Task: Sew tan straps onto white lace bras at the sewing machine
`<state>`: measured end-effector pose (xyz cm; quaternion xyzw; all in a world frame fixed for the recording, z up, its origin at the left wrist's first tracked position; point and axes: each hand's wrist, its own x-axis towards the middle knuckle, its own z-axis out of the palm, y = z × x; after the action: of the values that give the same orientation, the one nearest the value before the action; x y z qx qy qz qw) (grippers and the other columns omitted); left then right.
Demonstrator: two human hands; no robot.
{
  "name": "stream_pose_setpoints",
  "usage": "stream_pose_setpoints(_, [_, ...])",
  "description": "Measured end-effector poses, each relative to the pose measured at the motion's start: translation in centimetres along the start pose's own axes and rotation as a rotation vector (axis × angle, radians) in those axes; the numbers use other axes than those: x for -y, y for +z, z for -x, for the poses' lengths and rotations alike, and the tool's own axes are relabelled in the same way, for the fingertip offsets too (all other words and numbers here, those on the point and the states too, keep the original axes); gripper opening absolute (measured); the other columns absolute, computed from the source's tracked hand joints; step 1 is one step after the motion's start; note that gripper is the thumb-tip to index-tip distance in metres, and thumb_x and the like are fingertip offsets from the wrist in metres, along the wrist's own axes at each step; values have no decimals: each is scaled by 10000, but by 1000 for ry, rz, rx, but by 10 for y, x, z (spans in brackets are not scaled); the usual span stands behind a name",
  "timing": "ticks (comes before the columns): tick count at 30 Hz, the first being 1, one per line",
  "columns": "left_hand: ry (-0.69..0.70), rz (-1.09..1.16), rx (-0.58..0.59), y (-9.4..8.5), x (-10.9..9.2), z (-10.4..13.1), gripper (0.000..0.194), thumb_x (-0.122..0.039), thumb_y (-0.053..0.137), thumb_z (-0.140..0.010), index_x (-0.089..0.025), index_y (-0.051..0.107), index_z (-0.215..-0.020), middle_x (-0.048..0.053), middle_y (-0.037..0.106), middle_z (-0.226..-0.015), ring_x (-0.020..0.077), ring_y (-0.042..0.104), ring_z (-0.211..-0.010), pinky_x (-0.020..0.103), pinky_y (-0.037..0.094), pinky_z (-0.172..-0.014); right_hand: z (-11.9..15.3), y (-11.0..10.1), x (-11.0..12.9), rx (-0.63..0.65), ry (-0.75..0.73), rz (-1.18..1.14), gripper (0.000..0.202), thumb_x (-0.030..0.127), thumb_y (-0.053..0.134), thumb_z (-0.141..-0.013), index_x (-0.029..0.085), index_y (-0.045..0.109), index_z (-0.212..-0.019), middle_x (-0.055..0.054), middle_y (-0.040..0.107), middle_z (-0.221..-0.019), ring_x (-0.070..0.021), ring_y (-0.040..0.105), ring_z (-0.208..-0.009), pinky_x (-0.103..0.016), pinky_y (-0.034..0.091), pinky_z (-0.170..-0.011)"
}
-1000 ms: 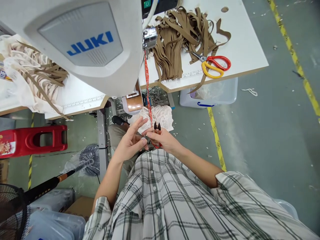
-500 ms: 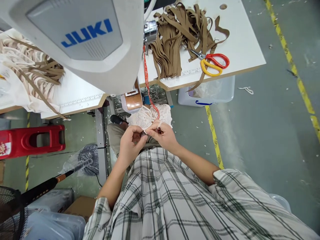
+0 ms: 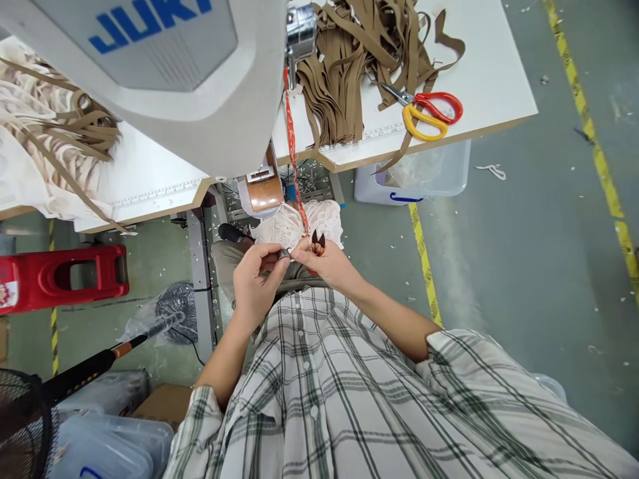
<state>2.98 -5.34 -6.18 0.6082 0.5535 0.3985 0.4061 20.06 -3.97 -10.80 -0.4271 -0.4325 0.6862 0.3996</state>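
Above my lap, my left hand pinches a small dark, shiny piece, too small to make out. Touching its right side, my right hand is closed around small dark-tipped snips, with their points facing up. Its thumb and forefinger meet near the small piece. White lace fabric lies just beyond both hands. A red twisted cord hangs from the machine down to my right hand.
A JUKI sewing machine overhangs the white table. Brown straps and red-and-yellow scissors lie on its right part. Pale fabric is piled at left. Below stand a plastic bin and a red stool.
The view has shifted, with the machine and table higher in the frame. The snips in my right hand have turned, so their dark tips now point up. My left hand's fingers have opened slightly around the small piece.
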Motion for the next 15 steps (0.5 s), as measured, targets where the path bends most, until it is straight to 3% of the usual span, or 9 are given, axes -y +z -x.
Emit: stream_pose_setpoints(15, [60, -40, 44, -3, 1, -1, 142, -226, 682, -880, -186, 661, -1015, 42, 658, -983, 132, 642, -829, 240, 554, -721, -1, 1, -5, -22, 21, -53, 362, 515, 682, -839, 166, 639, -758, 54, 365, -585, -78, 311, -546, -249, 219, -516])
